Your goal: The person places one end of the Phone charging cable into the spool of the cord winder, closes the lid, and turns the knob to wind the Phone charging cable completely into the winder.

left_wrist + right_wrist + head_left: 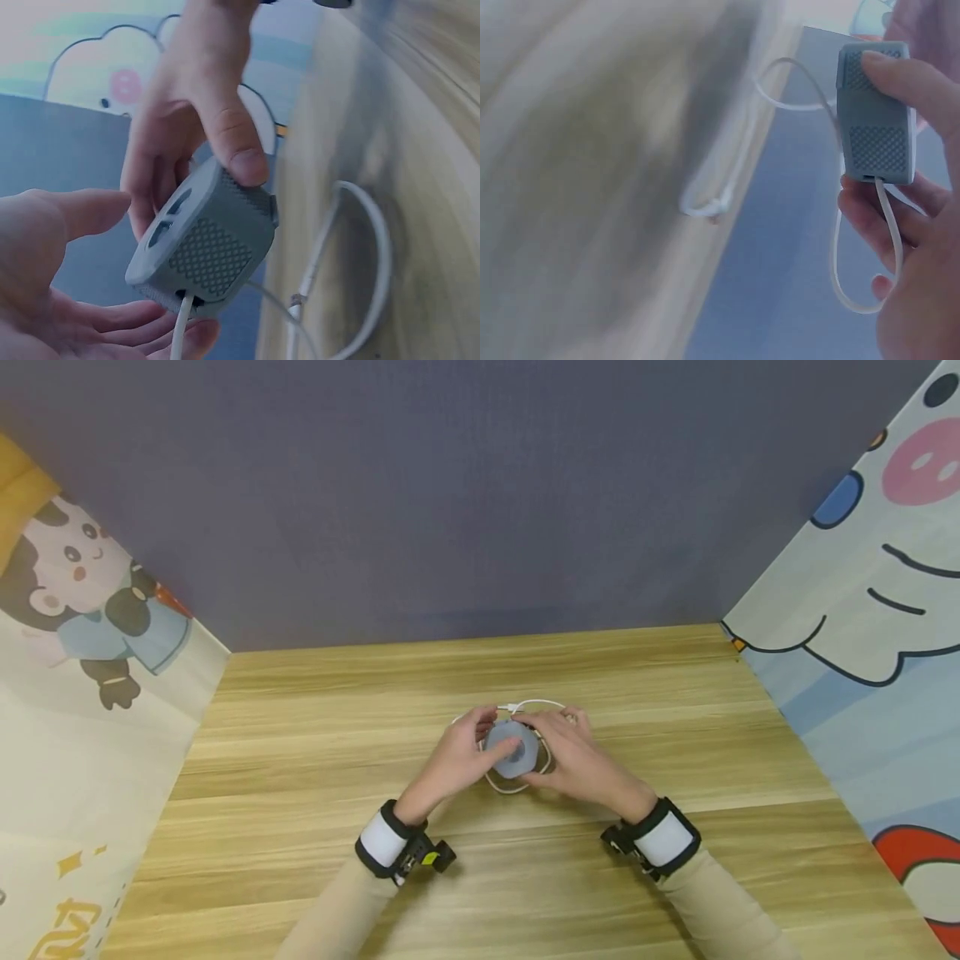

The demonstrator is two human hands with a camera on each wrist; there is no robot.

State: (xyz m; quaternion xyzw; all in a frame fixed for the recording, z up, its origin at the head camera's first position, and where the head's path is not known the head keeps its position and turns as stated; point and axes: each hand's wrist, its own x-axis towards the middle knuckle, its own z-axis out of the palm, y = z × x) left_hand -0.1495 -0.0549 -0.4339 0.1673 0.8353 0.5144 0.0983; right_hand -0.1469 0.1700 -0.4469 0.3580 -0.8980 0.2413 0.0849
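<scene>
Right now, at the centre of the frame, the right hand (581,760) is pinching a small rounded grey plastic socket block (512,749) just above the wooden table (315,735), while the left hand (459,757) is cupping it half-open; its thin white cable (534,703) is looping loose, so coiling it probably calls for a firm hold.

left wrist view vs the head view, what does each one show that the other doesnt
Only the left wrist view shows the grey device's textured side panels, the slots on its face, and the white cable entering its lower edge. Only the head view shows both forearms with wrist bands, the whole wooden table, the grey back wall and the cartoon side panels. Both show the right hand gripping the device, the left hand against it, and the cable looping on the table.
</scene>
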